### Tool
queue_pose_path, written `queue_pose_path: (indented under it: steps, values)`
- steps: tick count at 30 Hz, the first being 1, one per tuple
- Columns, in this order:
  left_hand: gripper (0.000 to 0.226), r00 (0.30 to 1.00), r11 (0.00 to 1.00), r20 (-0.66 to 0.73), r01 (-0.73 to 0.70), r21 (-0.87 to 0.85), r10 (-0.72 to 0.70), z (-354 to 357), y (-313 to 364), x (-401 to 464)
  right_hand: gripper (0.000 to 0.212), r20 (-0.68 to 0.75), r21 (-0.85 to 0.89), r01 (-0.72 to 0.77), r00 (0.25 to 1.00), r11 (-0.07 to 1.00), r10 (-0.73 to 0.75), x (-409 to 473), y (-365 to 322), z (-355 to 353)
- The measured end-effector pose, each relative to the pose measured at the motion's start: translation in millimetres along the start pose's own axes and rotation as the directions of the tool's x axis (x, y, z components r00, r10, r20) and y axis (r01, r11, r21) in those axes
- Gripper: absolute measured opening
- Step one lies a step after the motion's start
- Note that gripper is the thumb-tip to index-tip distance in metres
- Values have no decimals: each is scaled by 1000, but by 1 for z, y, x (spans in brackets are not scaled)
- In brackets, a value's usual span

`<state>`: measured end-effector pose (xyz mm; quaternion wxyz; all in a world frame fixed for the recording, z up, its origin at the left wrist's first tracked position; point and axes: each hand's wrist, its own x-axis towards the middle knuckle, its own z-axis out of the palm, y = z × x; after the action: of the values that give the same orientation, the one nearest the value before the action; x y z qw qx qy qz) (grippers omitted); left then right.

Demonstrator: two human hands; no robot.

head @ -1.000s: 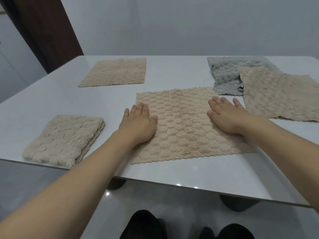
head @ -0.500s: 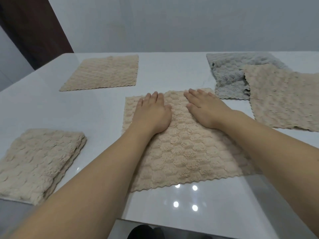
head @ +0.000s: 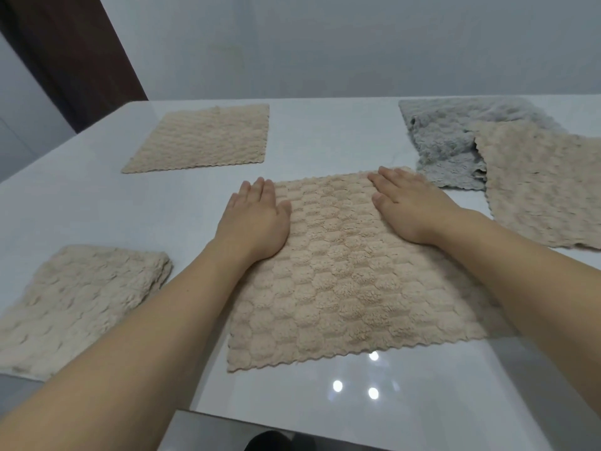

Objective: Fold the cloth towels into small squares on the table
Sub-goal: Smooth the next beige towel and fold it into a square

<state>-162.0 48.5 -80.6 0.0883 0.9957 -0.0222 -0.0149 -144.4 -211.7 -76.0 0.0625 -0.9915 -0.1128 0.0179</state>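
A beige textured towel (head: 344,281) lies spread flat on the white table (head: 325,141) in front of me. My left hand (head: 257,219) rests flat on its far left part, fingers straight and reaching its far left corner. My right hand (head: 406,206) lies flat near its far right corner, fingers straight. A folded beige towel (head: 74,304) sits at the near left. Another flat beige towel (head: 201,138) lies at the far left.
At the far right a grey towel (head: 455,138) lies crumpled, partly under another beige towel (head: 540,183). The table's near edge (head: 292,421) runs close below the spread towel. A wall stands behind the table.
Both hands have slid apart from the towel's middle toward its far corners. The view has shifted slightly.
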Motion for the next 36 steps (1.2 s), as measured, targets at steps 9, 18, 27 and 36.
queue_pose_path:
  steps: [9,18,27,36]
  values:
    - [65,999,999,-11,43,0,-43,2,-14,-6,56,18,-47,-72,997,996,72,-1,12,0]
    - [17,944,906,-268,-275,-322,192,-41,22,-77,44,-408,-116,225,877,967,-253,-56,-18,-29]
    - [10,831,841,198,-538,52,519,-47,35,-151,25,50,23,502,863,865,-502,-140,-31,-37]
    - [19,931,931,40,-365,9,364,-40,38,-152,15,67,-66,487,873,871,-483,-159,-30,-40]
